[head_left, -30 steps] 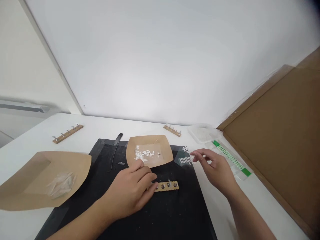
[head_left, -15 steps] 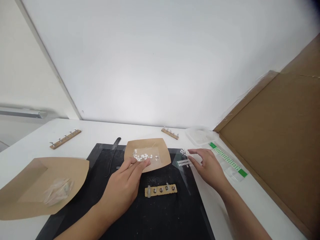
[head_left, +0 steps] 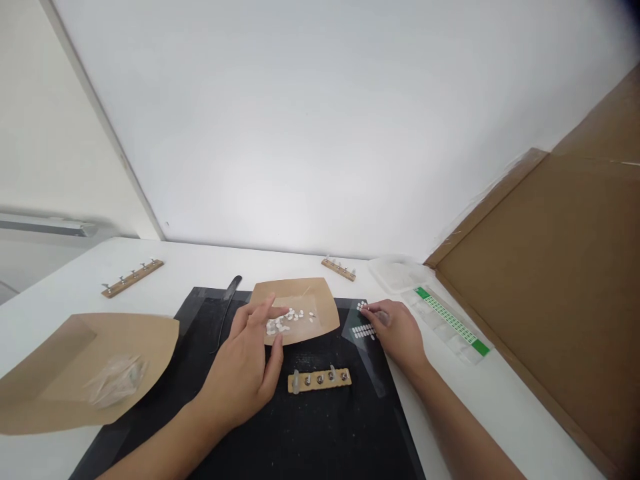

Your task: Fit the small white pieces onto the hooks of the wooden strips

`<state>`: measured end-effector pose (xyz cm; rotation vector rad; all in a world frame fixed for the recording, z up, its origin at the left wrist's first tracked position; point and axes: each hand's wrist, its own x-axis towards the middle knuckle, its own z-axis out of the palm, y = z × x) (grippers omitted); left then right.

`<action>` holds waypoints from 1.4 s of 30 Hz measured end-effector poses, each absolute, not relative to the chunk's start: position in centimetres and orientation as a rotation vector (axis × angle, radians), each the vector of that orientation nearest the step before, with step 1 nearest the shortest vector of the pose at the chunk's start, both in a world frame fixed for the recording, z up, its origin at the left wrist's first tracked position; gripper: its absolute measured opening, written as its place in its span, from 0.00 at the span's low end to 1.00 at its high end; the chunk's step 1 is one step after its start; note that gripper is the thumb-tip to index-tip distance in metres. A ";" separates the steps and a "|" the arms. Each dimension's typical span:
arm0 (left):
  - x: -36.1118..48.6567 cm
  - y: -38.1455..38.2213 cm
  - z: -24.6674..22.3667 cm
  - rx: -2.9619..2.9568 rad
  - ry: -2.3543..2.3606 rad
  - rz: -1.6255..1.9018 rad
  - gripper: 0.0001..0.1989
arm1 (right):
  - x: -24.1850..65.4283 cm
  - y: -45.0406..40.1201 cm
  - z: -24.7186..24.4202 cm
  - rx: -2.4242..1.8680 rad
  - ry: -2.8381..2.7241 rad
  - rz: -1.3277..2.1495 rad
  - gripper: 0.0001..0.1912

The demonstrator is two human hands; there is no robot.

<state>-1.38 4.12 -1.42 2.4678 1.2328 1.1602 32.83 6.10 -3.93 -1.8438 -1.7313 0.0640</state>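
My left hand [head_left: 245, 363] is over the near left edge of a small brown paper tray [head_left: 325, 300], its fingers apart and nothing in them. Small white pieces [head_left: 291, 315] lie inside that tray, some beside the fingertips. My right hand [head_left: 397, 331] pinches at a clear sheet [head_left: 364, 350] on the mat's right edge; what is between the fingertips is too small to make out. White oval stickers [head_left: 363, 331] sit in rows on this sheet. A wooden strip with metal studs and clear pieces [head_left: 320, 381] lies on the black mat [head_left: 310, 433].
A larger paper tray [head_left: 160, 333] with a plastic bag [head_left: 117, 382] stands at left. Behind are a black file [head_left: 231, 290] and two studded strips [head_left: 133, 278] [head_left: 339, 269]. A green-and-white sheet [head_left: 453, 322] lies right, beside a cardboard panel [head_left: 550, 280].
My right hand has moved left onto the clear sheet, its fingertips closing together. The fingers of my left hand have spread, and the hand has shifted slightly left.
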 end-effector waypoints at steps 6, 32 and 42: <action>-1.5 4.2 -1.3 2.457 1.263 1.237 0.35 | 32.1 5.6 -3.2 -1.752 -1.731 0.118 0.11; -1.7 4.5 -1.5 2.436 1.389 1.211 0.18 | 27.8 5.9 -4.0 -1.576 -1.879 0.440 0.09; -2.6 5.8 -1.1 2.668 1.487 1.218 0.08 | 28.8 5.1 -3.5 -1.663 -1.871 0.454 0.11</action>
